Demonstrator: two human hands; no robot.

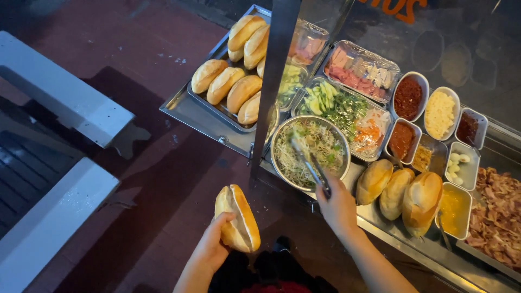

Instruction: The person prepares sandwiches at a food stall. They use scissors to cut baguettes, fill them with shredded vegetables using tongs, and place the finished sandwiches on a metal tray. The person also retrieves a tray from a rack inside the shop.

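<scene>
My left hand (213,250) holds a split bread roll (239,217) upright, cut side up, in front of the stall. My right hand (337,206) grips metal tongs (310,165) whose tips reach into a round steel bowl (282,179) of shredded vegetables and herbs. The bowl sits on the metal counter behind a glass pane with a steel post (274,81).
A tray of several bread rolls (230,87) lies at the back left, three more rolls (399,192) right of the bowl. Containers of sliced cucumber and herbs (334,106), cold cuts (361,70), sauces (408,97) and shredded meat (496,211) fill the counter. White benches (59,97) stand left.
</scene>
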